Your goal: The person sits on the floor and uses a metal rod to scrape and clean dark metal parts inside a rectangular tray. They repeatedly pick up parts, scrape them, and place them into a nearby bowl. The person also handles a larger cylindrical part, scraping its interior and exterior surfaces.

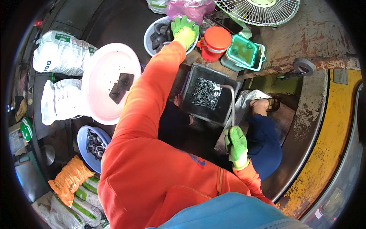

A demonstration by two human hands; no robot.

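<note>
My left arm in an orange sleeve stretches to a light blue basin (148, 45) of dark, curved pieces (159, 37). Over its right side lies my left hand (184, 32), in a green and yellow glove, fingers apart; whatever is under the palm is hidden. Low on the right, my right hand (236, 148), gloved alike, is closed around a bent metal rod (233, 108). The rod's hooked upper end reaches over a black bin (194, 110), which holds a heap of shiny metal pins (206, 92).
A pink basin (93, 80) with dark flat pieces stands left of my arm, another blue basin (82, 141) below it. A red bucket (215, 42), a green container (244, 51) and a fan (261, 9) stand at the far right. White sacks (63, 53) line the left. A yellow machine edge (324, 152) borders the right.
</note>
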